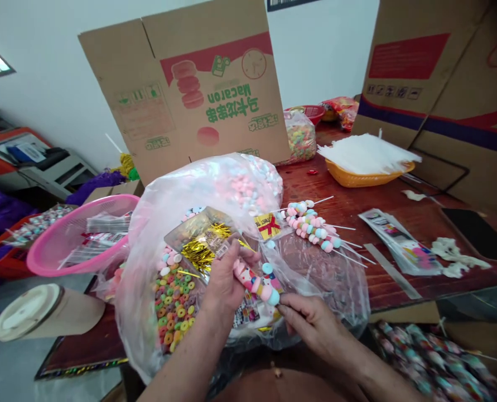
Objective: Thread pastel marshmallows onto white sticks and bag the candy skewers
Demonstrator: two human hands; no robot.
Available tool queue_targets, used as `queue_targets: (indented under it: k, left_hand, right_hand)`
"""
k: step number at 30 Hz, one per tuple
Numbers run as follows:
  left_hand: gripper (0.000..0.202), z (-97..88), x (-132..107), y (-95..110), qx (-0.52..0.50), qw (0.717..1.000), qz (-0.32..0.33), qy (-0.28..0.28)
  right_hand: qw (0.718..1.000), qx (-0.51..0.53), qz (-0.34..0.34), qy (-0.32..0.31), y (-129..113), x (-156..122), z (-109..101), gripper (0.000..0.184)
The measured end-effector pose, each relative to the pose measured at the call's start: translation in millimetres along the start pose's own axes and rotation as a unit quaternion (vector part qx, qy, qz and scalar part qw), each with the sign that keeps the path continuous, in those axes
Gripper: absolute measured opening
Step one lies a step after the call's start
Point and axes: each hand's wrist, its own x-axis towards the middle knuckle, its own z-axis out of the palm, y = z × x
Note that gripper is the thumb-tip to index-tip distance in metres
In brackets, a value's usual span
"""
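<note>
My left hand (224, 278) is closed around the upper end of a marshmallow skewer (260, 283) with pink, blue and white pieces, held over a small clear printed wrapper bag (248, 312). At the skewer's lower end, my right hand (310, 324) pinches it together with the wrapper's edge. Both hands work above a big clear plastic bag (148, 290) holding coloured ring candies (173, 304) and gold twist ties (202, 248). Several finished marshmallow skewers (310, 226) lie just beyond on the wooden table (348, 201).
A pink basket (56, 245) of wrappers sits left, with a paper cup (43, 312) lying on its side near it. An orange tray (367, 177) of white sticks stands far right. Printed wrapper bags (399, 240) lie right. Cardboard boxes (198, 84) line the back.
</note>
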Motion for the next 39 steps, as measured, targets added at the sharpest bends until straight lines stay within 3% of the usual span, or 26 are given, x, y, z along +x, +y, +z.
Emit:
queue_targets:
  k: [2, 5, 7, 9, 12, 14, 18, 21, 25, 32, 39]
  left_hand:
    - [0.016, 4.5, 2.4, 7.7, -0.044, 0.998, -0.002, 0.046]
    - [0.026, 1.3, 6.3, 13.3, -0.102, 0.989, -0.035, 0.105]
    - [0.031, -4.2, 9.3, 14.6, -0.115, 0.985, -0.049, 0.121]
    - [0.034, -9.0, 12.5, 16.7, -0.112, 0.985, -0.043, 0.127]
    - [0.038, -11.7, 14.5, 20.9, -0.096, 0.984, -0.031, 0.147]
    - [0.043, -10.2, 11.8, 20.3, -0.096, 0.984, -0.025, 0.145]
    - [0.042, -4.2, 0.6, 8.5, -0.071, 0.996, -0.017, 0.053]
    - [0.025, -2.3, -1.4, 2.2, -0.033, 0.998, -0.014, 0.055]
    - [0.023, -3.6, 3.2, 2.1, -0.063, 0.993, -0.057, 0.083]
    - [0.031, -4.9, 0.7, -13.9, -0.051, 0.998, -0.02, 0.043]
    - [0.041, -4.5, -9.1, -52.7, -0.014, 1.0, -0.025, 0.001]
  right_hand:
    - [0.985, -0.121, -0.085, 0.086, 3.7, -0.4, 5.6, 0.028]
    - [0.909, -0.293, -0.202, 0.216, 13.6, -3.3, 7.1, 0.029]
    - [0.872, -0.349, -0.24, 0.246, 16.9, -5.5, 5.8, 0.032]
    - [0.861, -0.36, -0.263, 0.245, 16.2, -6.8, 4.1, 0.033]
    - [0.872, -0.33, -0.282, 0.227, 11.0, -6.8, 2.6, 0.028]
    - [0.903, -0.289, -0.252, 0.196, 7.6, -6.2, 2.9, 0.023]
    - [0.955, -0.205, -0.149, 0.152, 3.5, -6.1, 6.8, 0.023]
    - [0.947, -0.213, -0.172, 0.166, 2.1, -6.6, 10.6, 0.021]
    - [0.932, -0.239, -0.195, 0.188, 0.7, -6.0, 12.4, 0.023]
    - [0.969, -0.145, -0.122, 0.162, -5.9, -3.0, 13.8, 0.024]
    - [0.984, -0.005, -0.058, 0.171, -7.1, 15.6, 27.7, 0.025]
